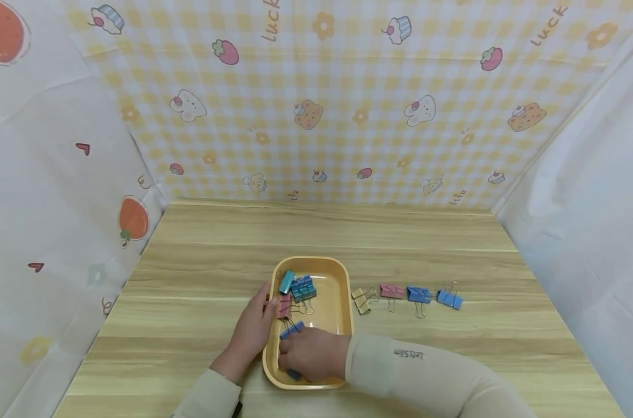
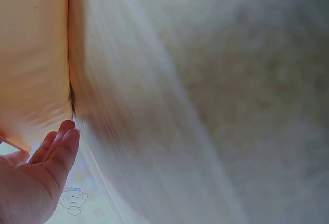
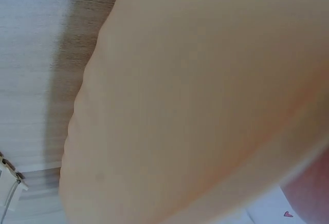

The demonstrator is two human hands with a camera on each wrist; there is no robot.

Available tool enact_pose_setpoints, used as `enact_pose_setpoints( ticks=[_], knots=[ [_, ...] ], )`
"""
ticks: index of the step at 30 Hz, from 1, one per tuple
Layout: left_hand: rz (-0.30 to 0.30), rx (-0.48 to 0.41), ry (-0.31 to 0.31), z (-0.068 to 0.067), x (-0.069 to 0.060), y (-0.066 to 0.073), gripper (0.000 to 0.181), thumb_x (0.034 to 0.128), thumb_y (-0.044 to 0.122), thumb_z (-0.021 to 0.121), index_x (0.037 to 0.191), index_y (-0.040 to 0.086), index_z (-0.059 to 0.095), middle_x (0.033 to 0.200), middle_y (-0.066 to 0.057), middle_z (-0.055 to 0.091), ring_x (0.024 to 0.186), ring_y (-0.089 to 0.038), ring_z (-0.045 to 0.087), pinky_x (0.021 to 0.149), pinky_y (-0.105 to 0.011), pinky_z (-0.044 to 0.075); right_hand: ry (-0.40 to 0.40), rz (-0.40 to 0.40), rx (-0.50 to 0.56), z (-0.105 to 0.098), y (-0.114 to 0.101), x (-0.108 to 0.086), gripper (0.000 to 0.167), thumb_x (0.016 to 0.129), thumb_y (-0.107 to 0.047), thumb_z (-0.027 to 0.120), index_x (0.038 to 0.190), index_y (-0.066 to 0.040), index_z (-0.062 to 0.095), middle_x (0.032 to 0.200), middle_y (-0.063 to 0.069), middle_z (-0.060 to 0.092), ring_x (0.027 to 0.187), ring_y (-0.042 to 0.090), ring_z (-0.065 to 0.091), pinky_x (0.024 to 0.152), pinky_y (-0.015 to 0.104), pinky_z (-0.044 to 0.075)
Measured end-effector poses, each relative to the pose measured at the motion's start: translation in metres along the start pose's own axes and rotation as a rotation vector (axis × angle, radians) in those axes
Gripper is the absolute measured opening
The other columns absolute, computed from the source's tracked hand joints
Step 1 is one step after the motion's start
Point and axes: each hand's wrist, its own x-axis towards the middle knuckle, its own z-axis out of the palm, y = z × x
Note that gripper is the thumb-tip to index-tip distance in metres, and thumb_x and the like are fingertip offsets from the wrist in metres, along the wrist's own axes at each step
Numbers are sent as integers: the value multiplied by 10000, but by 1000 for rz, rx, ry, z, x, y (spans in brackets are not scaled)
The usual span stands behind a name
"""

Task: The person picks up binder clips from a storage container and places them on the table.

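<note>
Clips lie along the left edge of a tray on a counter, four more beyond its right edge. Left hand, fingers nearly straight, touches the tray's left edge; right hand, inside near the front, hides any grip.

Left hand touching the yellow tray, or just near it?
Touching. The head view shows it: the left hand holds the yellow tray at its left side, thumb over the rim.

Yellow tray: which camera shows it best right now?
The head view: it shows the yellow tray from above, nearly whole, with clips inside, the right hand covering part. The left wrist view has only a side, close up; the right wrist view, a blurred surface, probably its wall.
</note>
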Motion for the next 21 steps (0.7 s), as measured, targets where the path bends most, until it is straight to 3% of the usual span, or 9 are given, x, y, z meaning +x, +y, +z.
enact_pose_setpoints(
  ticks=[8, 16, 21],
  knots=[
    [1, 8, 0, 0, 0, 0, 518, 1050, 203, 407, 1515, 24, 263, 1403, -223, 467, 1289, -382, 449, 1044, -562, 373, -30, 9, -83, -2, -2, 2, 294, 806, -273, 778, 1074, -327, 672, 1046, -137, 591, 957, 44, 531, 741, 194, 471],
    [-9, 8, -1, 0, -1, 2, 519, 1051, 204, 406, 1515, 24, 262, 1418, -228, 451, 1301, -390, 434, 1049, -566, 365, -44, 15, -95, 0, -4, 1, 185, 882, -273, 695, 1057, -325, 667, 1022, -140, 592, 931, 43, 526, 748, 203, 471],
    [-16, 5, -4, 0, -1, 3, 519, 1050, 201, 408, 1517, 27, 260, 1410, -227, 459, 1288, -384, 450, 1039, -560, 381, -54, 20, -98, 1, -4, 0, 198, 884, -274, 692, 1072, -329, 667, 1021, -144, 594, 926, 42, 529, 744, 202, 468]
  ],
)
